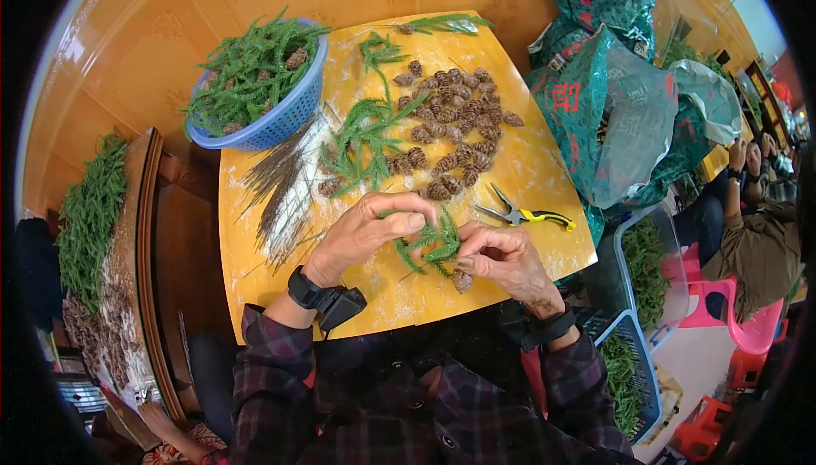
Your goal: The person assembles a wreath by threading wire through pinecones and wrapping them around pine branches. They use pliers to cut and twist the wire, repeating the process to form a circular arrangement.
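Observation:
My left hand [365, 231] and my right hand [501, 257] meet over the near edge of a yellow table [527, 167]. Both pinch a small bunch of green artificial pine sprigs [433, 242]. A brown pine cone [461, 280] hangs from the bunch under my right fingers. Just beyond my hands lies a pile of several pine cones [455, 129] and loose green sprigs [365, 138]. Yellow-handled pliers [527, 214] lie to the right of my hands. A bundle of thin wires [285, 184] lies to the left.
A blue basket [280, 121] full of green sprigs stands at the table's far left corner. Green plastic bags [612, 99] sit to the right. More sprigs fill bins [642, 269] at the right and a wooden bench [89, 210] at the left. A seated person [756, 235] is at far right.

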The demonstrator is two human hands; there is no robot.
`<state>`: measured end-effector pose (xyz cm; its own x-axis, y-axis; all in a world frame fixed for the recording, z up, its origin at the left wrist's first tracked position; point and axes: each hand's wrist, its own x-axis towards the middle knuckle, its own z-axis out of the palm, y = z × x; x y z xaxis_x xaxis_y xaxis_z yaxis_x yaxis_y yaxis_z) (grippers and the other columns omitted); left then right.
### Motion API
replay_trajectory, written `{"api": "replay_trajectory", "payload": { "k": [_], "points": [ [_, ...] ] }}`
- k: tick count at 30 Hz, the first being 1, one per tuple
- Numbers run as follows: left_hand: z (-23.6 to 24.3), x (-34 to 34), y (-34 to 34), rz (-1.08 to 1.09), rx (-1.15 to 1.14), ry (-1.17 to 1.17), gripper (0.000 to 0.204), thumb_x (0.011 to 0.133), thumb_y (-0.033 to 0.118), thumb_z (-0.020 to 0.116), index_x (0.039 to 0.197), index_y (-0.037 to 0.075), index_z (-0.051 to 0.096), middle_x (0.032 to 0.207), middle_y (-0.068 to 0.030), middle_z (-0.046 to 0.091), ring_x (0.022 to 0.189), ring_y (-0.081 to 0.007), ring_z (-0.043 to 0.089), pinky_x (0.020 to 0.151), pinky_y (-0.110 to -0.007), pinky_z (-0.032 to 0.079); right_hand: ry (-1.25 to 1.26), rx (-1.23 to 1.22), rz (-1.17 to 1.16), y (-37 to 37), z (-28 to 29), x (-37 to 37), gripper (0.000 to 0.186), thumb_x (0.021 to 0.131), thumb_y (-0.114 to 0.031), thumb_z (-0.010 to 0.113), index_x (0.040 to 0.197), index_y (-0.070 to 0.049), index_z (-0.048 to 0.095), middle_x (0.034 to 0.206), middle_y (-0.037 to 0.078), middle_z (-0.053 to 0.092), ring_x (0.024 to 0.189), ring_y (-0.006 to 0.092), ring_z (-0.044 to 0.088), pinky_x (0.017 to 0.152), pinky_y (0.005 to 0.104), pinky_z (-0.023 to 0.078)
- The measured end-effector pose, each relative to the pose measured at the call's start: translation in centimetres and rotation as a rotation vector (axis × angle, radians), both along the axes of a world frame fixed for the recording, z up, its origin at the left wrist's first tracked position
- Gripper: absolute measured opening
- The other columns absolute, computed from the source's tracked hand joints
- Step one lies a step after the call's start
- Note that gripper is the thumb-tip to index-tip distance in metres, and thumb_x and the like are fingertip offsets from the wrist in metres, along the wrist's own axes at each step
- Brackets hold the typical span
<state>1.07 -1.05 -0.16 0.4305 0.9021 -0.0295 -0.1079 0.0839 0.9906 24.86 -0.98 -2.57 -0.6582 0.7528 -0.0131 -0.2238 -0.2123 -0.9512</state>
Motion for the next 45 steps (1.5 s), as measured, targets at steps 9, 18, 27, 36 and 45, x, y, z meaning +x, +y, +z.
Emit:
{"api": "replay_trajectory", "payload": {
  "k": [9,18,27,36,45],
  "points": [
    [-0.9,0.1,-0.3,0.095,-0.104,-0.054,0.028,0.092,0.026,0.056,0.094,-0.001,0.063,0.086,-0.0037,0.061,0.073,-0.0109,0.053,0.068,-0.026,0.045,0.032,-0.072,0.003,0.0,0.6,-0.4,0.010,0.084,-0.007,0.066,0.085,0.002,0.062,0.096,0.006,0.058,0.076,0.0112,0.058,0.068,0.0244,0.048],
    [0.4,0.2,-0.3,-0.013,0.026,0.073,0.021,0.089,0.017,0.056,0.095,-0.002,0.063,0.076,-0.0028,0.061,0.067,-0.0093,0.054,0.067,-0.023,0.043,0.054,-0.119,-0.102,0.2,-0.3,0.2,0.010,0.083,-0.010,0.067,0.082,0.000,0.063,0.093,0.005,0.058,0.071,0.0110,0.059,0.064,0.0236,0.049],
    [-0.7,-0.1,-0.2,0.098,-0.154,-0.136,0.021,0.085,0.015,0.060,0.098,-0.001,0.063,0.080,-0.0052,0.061,0.066,-0.0108,0.054,0.065,-0.026,0.045,0.112,-0.104,-0.032,0.0,0.1,0.3,0.011,0.083,-0.013,0.068,0.082,-0.003,0.064,0.100,0.006,0.062,0.074,0.0097,0.059,0.066,0.0240,0.048],
    [-2.1,-0.9,0.1,0.068,-0.178,-0.326,0.026,0.083,0.018,0.060,0.100,-0.001,0.062,0.091,-0.0096,0.063,0.069,-0.0123,0.054,0.073,-0.031,0.047,0.133,-0.130,0.133,0.2,1.1,0.9,0.011,0.082,-0.012,0.068,0.081,-0.002,0.065,0.084,0.009,0.066,0.071,0.0127,0.062,0.083,0.0311,0.047],
    [-0.9,1.5,0.0,0.231,0.026,-0.058,0.021,0.085,0.018,0.056,0.095,0.000,0.061,0.090,-0.0074,0.060,0.095,-0.0193,0.056,0.084,-0.032,0.044,0.191,0.079,0.059,0.2,-0.6,0.5,0.013,0.080,-0.013,0.070,0.080,-0.001,0.065,0.098,0.014,0.065,0.075,0.0185,0.063,0.082,0.0312,0.048]
  ]
}}
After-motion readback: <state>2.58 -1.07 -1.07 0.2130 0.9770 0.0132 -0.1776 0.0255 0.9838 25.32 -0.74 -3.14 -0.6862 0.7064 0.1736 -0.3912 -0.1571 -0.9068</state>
